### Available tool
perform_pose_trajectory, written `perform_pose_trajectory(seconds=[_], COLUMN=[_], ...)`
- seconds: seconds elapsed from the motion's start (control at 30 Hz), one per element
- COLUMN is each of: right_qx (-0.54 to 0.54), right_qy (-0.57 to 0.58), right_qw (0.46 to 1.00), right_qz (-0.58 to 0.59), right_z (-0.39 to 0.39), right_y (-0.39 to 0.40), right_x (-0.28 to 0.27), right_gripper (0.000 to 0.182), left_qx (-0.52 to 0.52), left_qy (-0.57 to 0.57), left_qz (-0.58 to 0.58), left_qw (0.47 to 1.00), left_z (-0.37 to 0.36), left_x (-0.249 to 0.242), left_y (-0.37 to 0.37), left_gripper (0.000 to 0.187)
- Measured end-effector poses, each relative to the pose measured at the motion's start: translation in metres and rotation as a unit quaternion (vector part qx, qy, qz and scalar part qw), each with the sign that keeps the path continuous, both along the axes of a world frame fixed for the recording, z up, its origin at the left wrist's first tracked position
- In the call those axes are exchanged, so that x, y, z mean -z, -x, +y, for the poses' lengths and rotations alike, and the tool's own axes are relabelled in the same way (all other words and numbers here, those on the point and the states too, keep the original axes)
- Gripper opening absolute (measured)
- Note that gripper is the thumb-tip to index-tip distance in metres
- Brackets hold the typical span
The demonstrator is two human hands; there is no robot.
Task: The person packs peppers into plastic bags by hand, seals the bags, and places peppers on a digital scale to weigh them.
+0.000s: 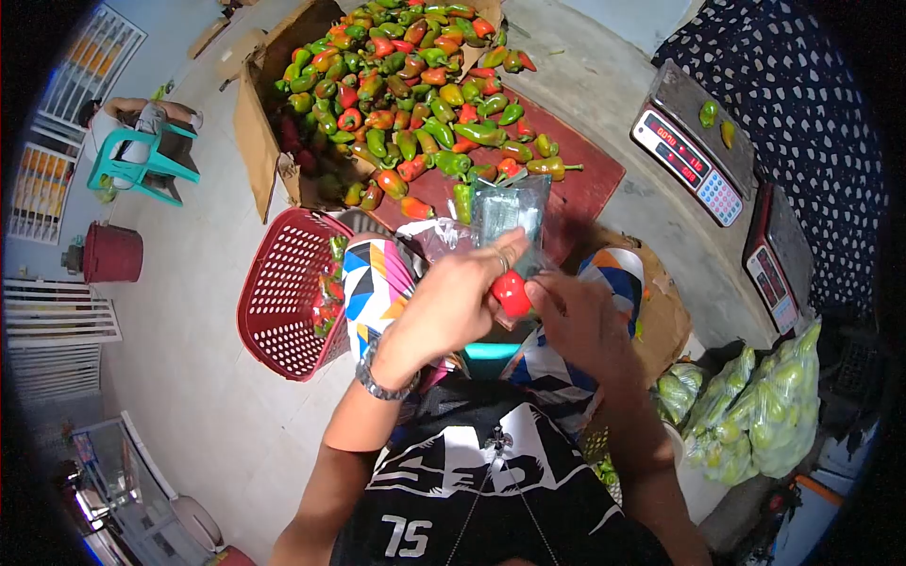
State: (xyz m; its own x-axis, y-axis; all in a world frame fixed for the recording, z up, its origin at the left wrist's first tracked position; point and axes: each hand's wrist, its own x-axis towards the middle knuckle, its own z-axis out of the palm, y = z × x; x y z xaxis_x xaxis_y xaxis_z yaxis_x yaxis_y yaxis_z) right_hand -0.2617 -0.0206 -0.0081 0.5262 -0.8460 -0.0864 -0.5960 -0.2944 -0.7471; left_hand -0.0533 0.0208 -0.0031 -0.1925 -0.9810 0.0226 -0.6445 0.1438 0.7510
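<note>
In front of my lap, my left hand [464, 294] grips a clear plastic bag [511, 209], its index finger lying across the plastic. A red pepper [511, 294] sits between my two hands at the near end of the bag; whether it is fully inside cannot be made out. My right hand [573, 319] is closed at the bag's right edge, beside the pepper, with its fingers partly in shadow. Just beyond the bag lies a heap of green, orange and red peppers [415, 123], spread over a red board [585, 170] and inside an opened cardboard box [257, 141].
A red basket [269, 292] with bagged peppers stands by my left knee. Two digital scales [686, 165] are at the right, one bearing two peppers. Large bags of green produce [774, 415] stand right of me. Across the floor, a person sits by a teal chair [132, 156].
</note>
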Motion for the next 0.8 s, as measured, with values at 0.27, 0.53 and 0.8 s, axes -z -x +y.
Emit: perform_pose_trajectory(seconds=[0.27,0.53,0.8], right_qx=[-0.073,-0.136,-0.158], right_qy=[0.023,0.325,0.359], right_qw=[0.997,0.936,0.920], right_qz=[-0.032,-0.025,-0.006], right_z=[-0.042,-0.068,-0.092], right_y=[-0.019,-0.021,-0.030], right_x=[-0.050,-0.045,-0.048], right_gripper=[0.025,0.019,0.024], left_qx=[0.023,0.007,0.039], left_qy=[0.072,0.063,0.111], left_qz=[-0.017,-0.015,0.001], left_qw=[0.997,0.998,0.993], left_z=[-0.039,-0.052,-0.056], left_x=[-0.036,-0.063,-0.063], left_y=[-0.033,-0.041,-0.050], left_gripper=[0.072,0.090,0.086])
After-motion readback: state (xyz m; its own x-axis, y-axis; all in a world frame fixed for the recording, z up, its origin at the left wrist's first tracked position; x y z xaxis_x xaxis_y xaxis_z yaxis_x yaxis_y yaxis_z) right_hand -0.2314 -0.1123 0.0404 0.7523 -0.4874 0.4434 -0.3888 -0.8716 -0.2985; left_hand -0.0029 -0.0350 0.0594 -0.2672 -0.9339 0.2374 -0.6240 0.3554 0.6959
